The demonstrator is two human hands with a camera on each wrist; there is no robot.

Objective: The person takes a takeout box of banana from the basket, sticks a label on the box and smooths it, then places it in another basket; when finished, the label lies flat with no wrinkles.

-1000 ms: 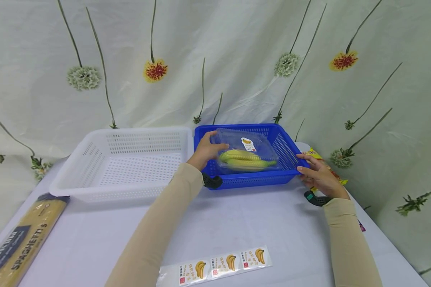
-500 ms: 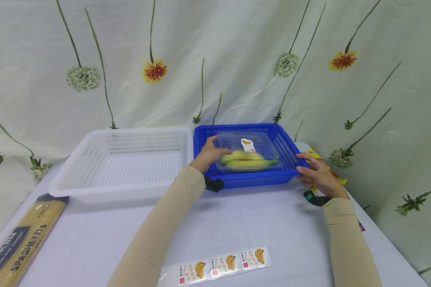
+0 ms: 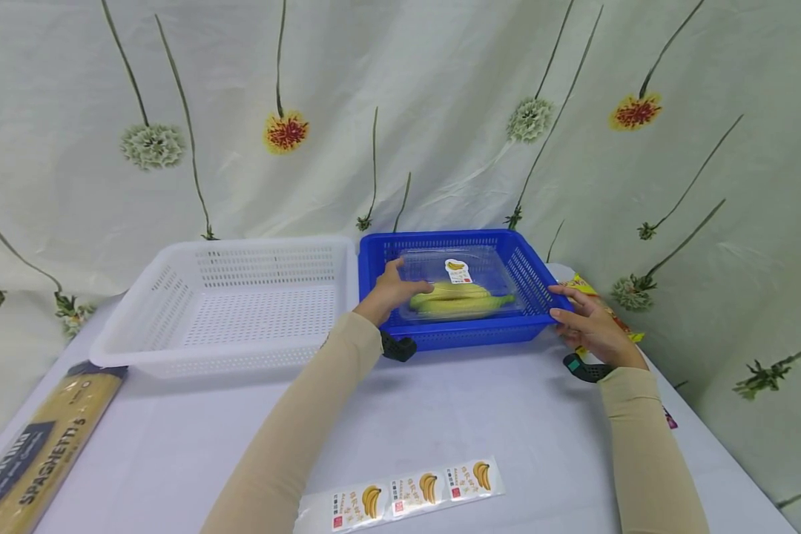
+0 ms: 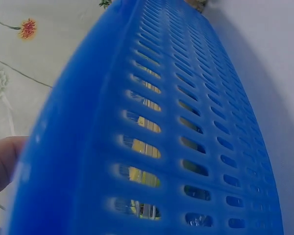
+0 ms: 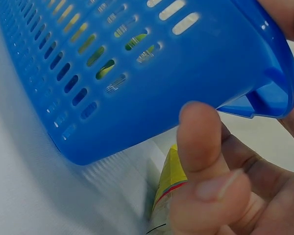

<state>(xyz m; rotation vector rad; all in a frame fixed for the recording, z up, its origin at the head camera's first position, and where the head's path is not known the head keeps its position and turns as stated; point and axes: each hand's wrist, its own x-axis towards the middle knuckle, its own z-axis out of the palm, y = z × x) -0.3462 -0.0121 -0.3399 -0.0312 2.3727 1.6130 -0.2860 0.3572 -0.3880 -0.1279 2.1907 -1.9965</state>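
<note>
In the head view a clear plastic box with bananas in it lies inside the blue basket. A banana sticker is on its lid. My left hand holds the box's left side, fingers at the back and thumb across the top. In the left wrist view the basket wall hides most of that hand. My right hand grips the basket's right rim near the front corner; the right wrist view has its fingers around that corner.
A white basket stands left of the blue one. Beyond my right hand lies a yellow snack bag, partly hidden. A spaghetti pack lies at the left. A strip of banana stickers lies near the front.
The clear box has come down from a tilt to lie flat in the blue basket, my left hand lowering slightly with it. My right hand has stayed on the rim.
</note>
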